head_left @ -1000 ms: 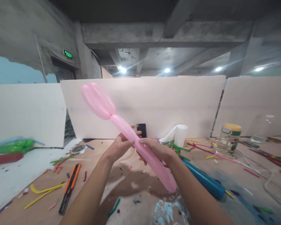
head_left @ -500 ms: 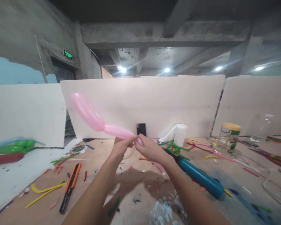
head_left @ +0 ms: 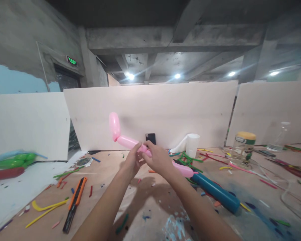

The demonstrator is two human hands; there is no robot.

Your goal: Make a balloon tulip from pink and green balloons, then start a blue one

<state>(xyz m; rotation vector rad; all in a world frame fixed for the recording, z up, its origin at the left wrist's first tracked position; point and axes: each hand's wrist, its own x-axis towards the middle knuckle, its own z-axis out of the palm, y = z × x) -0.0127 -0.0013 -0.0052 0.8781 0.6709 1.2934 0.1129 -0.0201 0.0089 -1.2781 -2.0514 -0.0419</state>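
Note:
Between my two hands runs a long pink balloon, held above the table at the middle of the view. My left hand has its fingers closed round it. Close against it, my right hand grips the same balloon at a narrow spot, its fingertips touching those of my left. A twist divides the far left part, where one segment stands upright. On the right, the balloon's tail with a thin tip comes out beyond my right wrist, over a blue balloon pump lying on the table.
A black phone leans on the white board. Right of it stand a white paper roll, a yellow-lidded jar and a clear bottle. An orange box cutter lies left. Balloon scraps litter the table.
The balloon has swung: its far left segment moved right and turned nearly upright, and its tail now shows right of my right hand. My hands stay near the same place, still gripping it.

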